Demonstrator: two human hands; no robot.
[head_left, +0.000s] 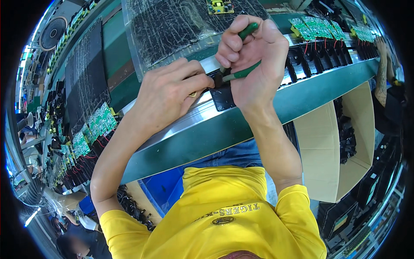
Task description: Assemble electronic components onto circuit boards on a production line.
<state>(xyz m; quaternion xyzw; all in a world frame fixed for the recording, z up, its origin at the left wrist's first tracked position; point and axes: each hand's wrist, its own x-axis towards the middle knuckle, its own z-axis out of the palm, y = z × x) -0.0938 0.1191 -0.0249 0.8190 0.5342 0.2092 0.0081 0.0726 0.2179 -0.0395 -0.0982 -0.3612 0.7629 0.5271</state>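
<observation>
My right hand [265, 71] is wrapped around a pair of green-handled pliers [248, 71], one handle end poking out between the fingers. The pliers' dark jaws point left, over a small black plastic case [223, 100] that lies on the metal rail. Beside those jaws my left hand [168, 90] is closed, its thumb and fingertips pressed together at the case's upper left edge. A small yellowish piece [192, 94] shows at the left fingers. What the left fingertips pinch is hidden.
A bright metal rail [172, 123] runs along the green bench [172, 153]. Green circuit boards [317, 28] with red wires and black cases line it on the right, more boards [101, 123] on the left. A scratched black mat [172, 30] lies beyond. An open cardboard box [317, 142] stands at the right.
</observation>
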